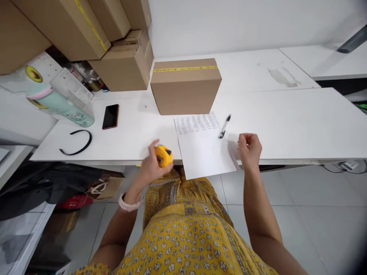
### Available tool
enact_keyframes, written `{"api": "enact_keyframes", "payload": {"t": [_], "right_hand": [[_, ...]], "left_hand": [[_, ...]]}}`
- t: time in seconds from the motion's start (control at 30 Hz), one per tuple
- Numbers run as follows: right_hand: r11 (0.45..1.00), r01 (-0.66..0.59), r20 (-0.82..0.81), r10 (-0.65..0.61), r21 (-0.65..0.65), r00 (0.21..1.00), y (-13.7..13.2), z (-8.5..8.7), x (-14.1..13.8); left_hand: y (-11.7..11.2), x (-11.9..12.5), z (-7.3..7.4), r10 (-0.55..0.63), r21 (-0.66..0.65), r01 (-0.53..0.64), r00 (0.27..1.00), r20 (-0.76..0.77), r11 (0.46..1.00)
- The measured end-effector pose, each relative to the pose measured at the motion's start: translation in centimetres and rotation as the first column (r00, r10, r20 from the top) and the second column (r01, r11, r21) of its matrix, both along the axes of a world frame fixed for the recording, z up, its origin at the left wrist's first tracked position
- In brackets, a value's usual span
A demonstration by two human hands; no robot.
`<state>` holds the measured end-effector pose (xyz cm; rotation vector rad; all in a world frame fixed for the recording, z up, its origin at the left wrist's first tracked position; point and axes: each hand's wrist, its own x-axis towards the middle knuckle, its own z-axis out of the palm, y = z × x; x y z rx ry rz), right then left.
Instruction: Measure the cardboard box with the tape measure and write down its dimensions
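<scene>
My left hand [150, 168] is closed around a yellow tape measure [164, 156] at the front edge of the table. To the right, my right hand [250, 148] hangs above the table with its fingers curled together; whether anything is inside them is hidden. Between the hands lies a sheet of paper [205, 154] with rows of handwriting along its top, its lower end jutting past the table edge. A black-and-clear pen [225, 126] rests near the paper's upper right side. Behind the paper stands a closed cardboard box [185, 95] with yellow tape along its top.
On the left are a phone [110, 116], a black headband [89, 141] and a mint-green bottle [65, 107]. Stacked cartons [123, 68] fill the back left corner. The white table [286, 126] meets a wall behind. Cables [338, 170] show below its right end.
</scene>
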<state>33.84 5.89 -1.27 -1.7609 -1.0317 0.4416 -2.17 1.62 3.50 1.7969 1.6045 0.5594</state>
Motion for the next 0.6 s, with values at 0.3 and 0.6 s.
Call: {"api": "enact_keyframes", "payload": {"t": [0.3,0.6], "right_hand": [[0.886,-0.059,0.444,0.287,-0.459,0.849,10.0,0.2,-0.1],[0.966,-0.255,0.019,0.254,0.052,0.967,8.6,-3.1,3.0]], "left_hand": [[7.9,-4.9,-0.7,0.157,0.171,-0.087,0.877,-0.453,0.981],[6.2,0.4,-4.3,-0.035,0.423,0.2,0.929,-0.368,0.883]]}}
